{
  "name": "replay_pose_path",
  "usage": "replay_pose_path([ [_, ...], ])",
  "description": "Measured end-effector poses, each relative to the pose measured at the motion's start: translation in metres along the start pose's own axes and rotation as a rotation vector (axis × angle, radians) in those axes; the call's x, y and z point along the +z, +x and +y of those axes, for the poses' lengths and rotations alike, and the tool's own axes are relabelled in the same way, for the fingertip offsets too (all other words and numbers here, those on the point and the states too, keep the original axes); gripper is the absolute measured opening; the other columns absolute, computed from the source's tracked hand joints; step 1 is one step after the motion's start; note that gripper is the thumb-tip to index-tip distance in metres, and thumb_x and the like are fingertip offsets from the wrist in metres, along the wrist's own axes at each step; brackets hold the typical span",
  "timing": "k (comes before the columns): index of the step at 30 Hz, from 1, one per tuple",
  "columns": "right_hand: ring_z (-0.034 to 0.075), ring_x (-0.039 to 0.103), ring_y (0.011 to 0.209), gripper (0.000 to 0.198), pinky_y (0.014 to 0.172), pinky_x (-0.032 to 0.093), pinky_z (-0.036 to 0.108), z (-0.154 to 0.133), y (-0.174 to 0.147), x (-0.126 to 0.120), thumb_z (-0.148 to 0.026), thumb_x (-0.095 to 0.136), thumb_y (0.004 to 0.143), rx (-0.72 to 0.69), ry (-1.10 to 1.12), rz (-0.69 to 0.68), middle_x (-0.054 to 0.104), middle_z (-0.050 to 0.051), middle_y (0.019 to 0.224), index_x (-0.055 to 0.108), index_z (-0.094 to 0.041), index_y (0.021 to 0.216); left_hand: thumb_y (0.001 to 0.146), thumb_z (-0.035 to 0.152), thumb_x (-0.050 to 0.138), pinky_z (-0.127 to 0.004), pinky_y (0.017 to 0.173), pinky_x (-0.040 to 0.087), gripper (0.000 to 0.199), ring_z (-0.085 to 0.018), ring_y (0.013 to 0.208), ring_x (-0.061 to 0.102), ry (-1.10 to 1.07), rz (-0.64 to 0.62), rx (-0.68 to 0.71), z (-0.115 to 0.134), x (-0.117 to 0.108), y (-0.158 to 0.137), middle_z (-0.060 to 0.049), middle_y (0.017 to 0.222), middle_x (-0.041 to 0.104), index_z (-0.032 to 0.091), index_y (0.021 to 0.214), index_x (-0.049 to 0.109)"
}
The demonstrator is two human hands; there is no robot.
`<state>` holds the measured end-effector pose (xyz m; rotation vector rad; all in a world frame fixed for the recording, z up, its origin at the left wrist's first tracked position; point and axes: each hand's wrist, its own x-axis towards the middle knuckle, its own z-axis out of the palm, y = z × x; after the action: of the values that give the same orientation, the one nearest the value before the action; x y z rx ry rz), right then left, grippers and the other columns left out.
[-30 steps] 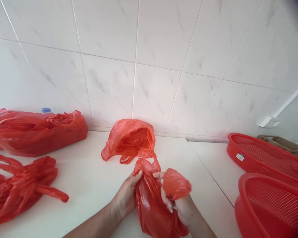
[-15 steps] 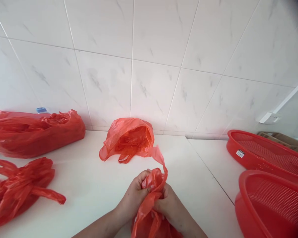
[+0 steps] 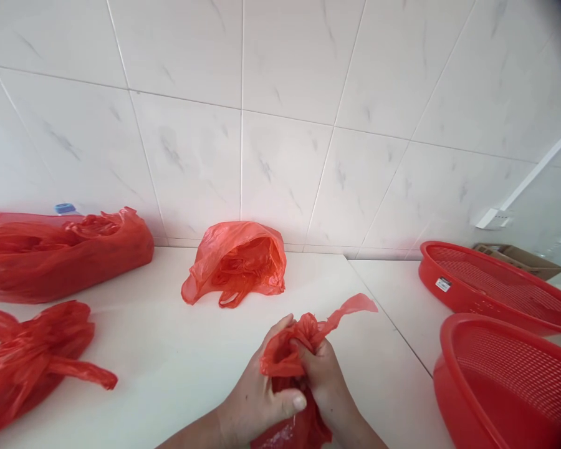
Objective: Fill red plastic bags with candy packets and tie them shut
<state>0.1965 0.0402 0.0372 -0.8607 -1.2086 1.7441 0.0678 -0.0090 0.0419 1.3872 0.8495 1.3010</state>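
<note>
At the bottom centre, both hands are on the gathered neck of a red plastic bag [image 3: 290,433]. My right hand [image 3: 325,374] is closed round the bunched plastic, its thumb pressing into the folds. My left hand [image 3: 257,386] wraps the other side, with its thumb held away from the plastic and its fingers partly hidden behind the bag. A loose strip of the bag sticks out to the upper right, above my right hand. What the bag holds cannot be made out.
Against the tiled wall lies an open red plastic bag [image 3: 206,255]. A long filled red bag [image 3: 75,268] and a knotted red bag [image 3: 51,349] lie at left; a blue bottle cap [image 3: 65,208] shows behind. Two red baskets [image 3: 430,268] stand at right, a cardboard box [image 3: 533,263] beyond.
The bag's loose strip has swung from upright to the upper right. My left thumb has come away from the plastic, and the gathered top is turned over. The view has shifted slightly right.
</note>
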Motion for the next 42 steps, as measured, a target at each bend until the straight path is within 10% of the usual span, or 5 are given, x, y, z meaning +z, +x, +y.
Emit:
replay_pose_path([
  [7, 0.007, 0.039, 0.048, 0.031, 0.047, 0.031, 0.02, 0.0, -0.007, 0.0, -0.04, 0.056, 0.085, -0.014, -0.232, -0.065, 0.048, -0.004, 0.054, 0.047, -0.018, 0.066, 0.092, 0.052, 0.04, -0.032, 0.063, 0.05, 0.049, -0.021, 0.067, 0.066, -0.2, 0.129, -0.264, 0.012, 0.005, 0.012, -0.008, 0.079, 0.071, 0.016, 0.124, 0.051],
  [14, 0.008, 0.04, 0.048, 0.068, 0.056, 0.038, 0.023, -0.004, -0.003, -0.011, -0.068, 0.025, 0.089, 0.036, 0.127, -0.225, 0.046, -0.001, 0.05, 0.061, -0.013, 0.072, 0.09, 0.052, 0.043, -0.03, 0.063, 0.049, 0.046, -0.018, 0.059, 0.063, -0.32, -0.01, -0.2, 0.022, -0.003, 0.02, -0.002, 0.054, 0.062, 0.017, 0.066, 0.062],
  [24, 0.011, 0.042, 0.051, 0.067, 0.062, 0.039, 0.025, -0.007, -0.002, -0.016, -0.068, 0.027, 0.088, 0.09, 0.161, -0.195, 0.039, -0.003, 0.047, 0.057, -0.015, 0.06, 0.091, 0.046, 0.044, -0.032, 0.068, 0.048, 0.034, -0.019, 0.062, 0.063, -0.485, 0.07, -0.324, 0.019, -0.006, 0.015, -0.001, 0.063, 0.065, 0.019, 0.103, 0.062],
  [30, 0.009, 0.045, 0.061, 0.016, 0.06, 0.035, 0.021, -0.014, -0.005, -0.016, -0.027, 0.069, 0.075, 0.019, -0.057, -0.262, 0.054, -0.003, 0.07, 0.057, -0.018, 0.081, 0.088, 0.039, 0.053, -0.026, 0.067, 0.045, 0.024, -0.015, 0.071, 0.059, -0.197, 0.207, -0.271, 0.015, -0.01, 0.015, -0.002, 0.079, 0.065, 0.017, 0.087, 0.063],
  [42, 0.013, 0.046, 0.057, 0.028, 0.056, 0.038, 0.026, -0.008, 0.001, -0.012, -0.018, 0.05, 0.073, -0.036, -0.489, 0.127, 0.051, -0.005, 0.06, 0.059, -0.023, 0.099, 0.073, 0.008, 0.061, -0.025, 0.062, 0.039, 0.013, -0.015, 0.067, 0.052, 0.365, 0.092, 0.069, 0.004, -0.002, 0.008, -0.002, 0.077, 0.057, 0.02, 0.076, 0.065],
])
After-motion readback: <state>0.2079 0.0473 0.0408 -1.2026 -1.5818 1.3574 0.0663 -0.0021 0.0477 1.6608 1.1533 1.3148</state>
